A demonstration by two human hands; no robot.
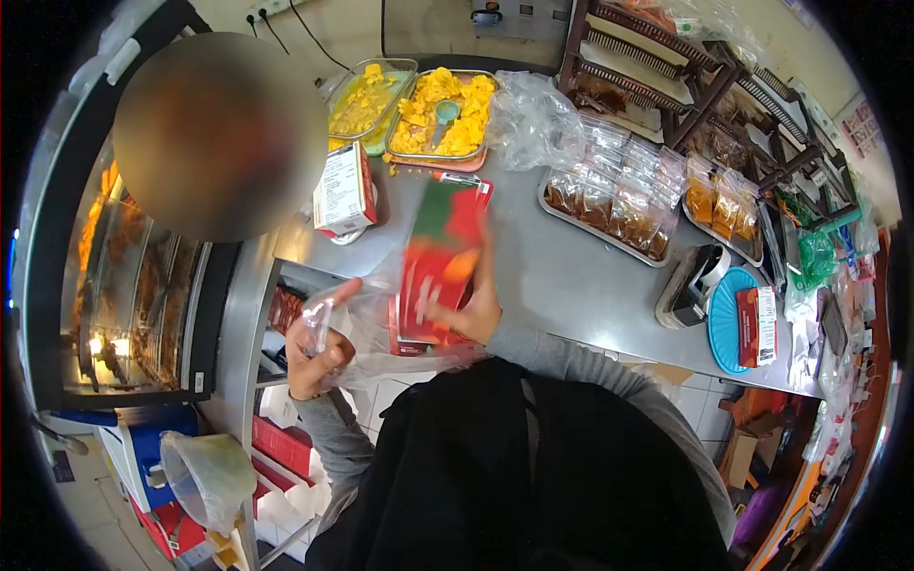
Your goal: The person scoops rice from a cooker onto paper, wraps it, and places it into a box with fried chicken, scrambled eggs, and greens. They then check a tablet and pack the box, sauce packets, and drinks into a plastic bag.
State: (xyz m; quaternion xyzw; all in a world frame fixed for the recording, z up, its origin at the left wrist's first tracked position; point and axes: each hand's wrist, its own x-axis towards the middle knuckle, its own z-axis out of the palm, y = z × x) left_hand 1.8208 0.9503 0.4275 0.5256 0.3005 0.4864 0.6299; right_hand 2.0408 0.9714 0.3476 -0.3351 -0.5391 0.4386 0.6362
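Note:
My left hand (312, 354) grips the edge of a clear plastic bag (364, 328) in front of my body. My right hand (480, 312) is closed around a red and green cardboard box (433, 285), slightly blurred, over the bag's mouth. Low in the bag, more red packaging shows, partly covered by the box and the plastic. Behind my hands, a red and white box (345, 195) with a printed label stands on the steel counter (562, 271). A marker pen (460, 179) lies just beyond the box I hold.
Two trays of yellow food (443, 109) stand at the back. A metal tray of small sauce bags (614, 200) sits to the right, near a tape dispenser (695, 281) and a blue plate (731, 319). A lit glass display cabinet (143, 285) borders the left side.

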